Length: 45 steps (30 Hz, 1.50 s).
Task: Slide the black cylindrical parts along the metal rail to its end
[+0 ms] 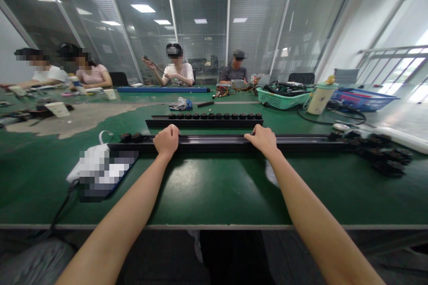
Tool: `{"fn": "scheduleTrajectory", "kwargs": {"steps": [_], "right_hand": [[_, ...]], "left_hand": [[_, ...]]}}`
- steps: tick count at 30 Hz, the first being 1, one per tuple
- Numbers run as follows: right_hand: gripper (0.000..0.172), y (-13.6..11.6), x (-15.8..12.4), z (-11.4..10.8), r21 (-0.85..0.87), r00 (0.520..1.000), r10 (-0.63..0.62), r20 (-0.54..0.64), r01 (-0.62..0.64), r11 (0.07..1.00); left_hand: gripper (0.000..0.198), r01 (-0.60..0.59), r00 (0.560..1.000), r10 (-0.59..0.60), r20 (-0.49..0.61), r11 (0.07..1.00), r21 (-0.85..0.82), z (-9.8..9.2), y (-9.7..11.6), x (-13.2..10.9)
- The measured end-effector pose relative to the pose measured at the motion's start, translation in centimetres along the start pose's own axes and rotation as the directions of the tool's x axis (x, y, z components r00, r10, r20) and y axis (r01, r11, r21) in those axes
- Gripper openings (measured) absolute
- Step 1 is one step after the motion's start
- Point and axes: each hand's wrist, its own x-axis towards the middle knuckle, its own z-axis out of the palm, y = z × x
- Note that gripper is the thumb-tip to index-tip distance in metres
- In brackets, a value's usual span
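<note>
A long black rail (214, 142) lies crosswise on the green table. My left hand (166, 140) is closed around it, left of its middle. Farther right, my right hand (263, 139) grips the same rail, fingers closed over its far edge. Behind it stands a shorter black rail (203, 123) with a row of several small black parts (211, 116) along it. Two black parts (130, 137) sit at the long rail's left end, and a pile of black parts (384, 151) lies at its right end.
A phone-like flat object (125, 164) and a white item (87, 162) lie left. Beyond are a green basket (284, 99), a yellow-green bottle (320, 99), a blue basket (364, 99) and a crumpled cloth (181, 104). Several people sit across the table; a paper cup (58, 109) stands left.
</note>
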Motion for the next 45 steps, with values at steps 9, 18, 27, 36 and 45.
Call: {"fn": "scheduleTrajectory", "kwargs": {"steps": [9,18,27,36,45], "right_hand": [[0.042,0.35,0.17,-0.05,0.001,0.999,0.054,0.007,-0.054,0.999],[0.046,0.41,0.25,-0.01,0.008,0.996,0.090,-0.013,-0.090,0.996],[0.049,0.74,0.41,0.42,0.024,0.987,0.154,-0.054,-0.153,0.988],[0.050,0.66,0.26,0.36,-0.014,0.979,0.190,-0.070,-0.191,0.981],[0.050,0.72,0.40,0.35,-0.018,0.975,0.214,-0.050,-0.215,0.976]], "left_hand": [[0.045,0.001,1.000,-0.001,-0.010,1.000,0.014,0.12,0.01,-0.03],[0.045,-0.006,1.000,0.006,-0.016,1.000,0.004,0.22,-0.15,0.04],[0.045,-0.010,1.000,0.010,-0.017,1.000,0.004,0.33,-0.22,0.07],[0.047,0.001,1.000,0.000,-0.015,1.000,0.019,0.32,-0.13,0.06],[0.046,-0.003,1.000,0.003,-0.015,1.000,0.017,0.20,-0.06,0.05]]}}
